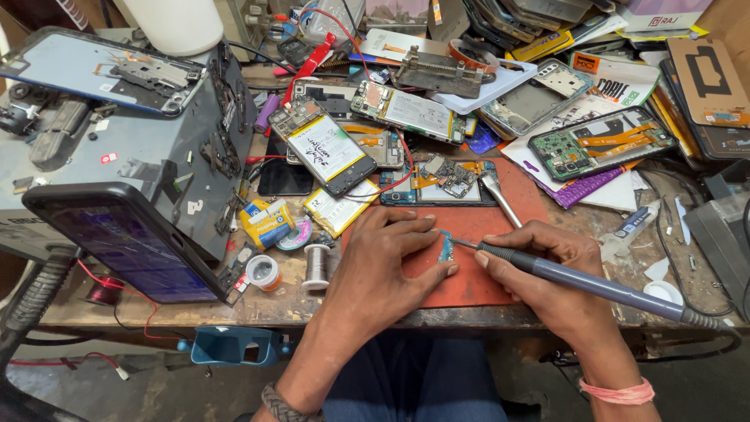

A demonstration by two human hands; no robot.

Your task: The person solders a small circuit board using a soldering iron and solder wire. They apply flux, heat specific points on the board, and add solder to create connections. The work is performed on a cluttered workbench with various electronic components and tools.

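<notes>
Where hands (391,262) pinch it, circuit board (446,249) shows only partly.

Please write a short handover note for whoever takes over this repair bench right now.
Left hand: fingers pin a small blue-green circuit board flat on the red-brown work mat.
Right hand: grips a grey pen-shaped soldering iron, tip touching the board's upper edge.
Nearby: silver solder wire spool left of the mat; opened phone with exposed board behind it.
Done or left: cannot tell; the joint is too small to see.
</notes>
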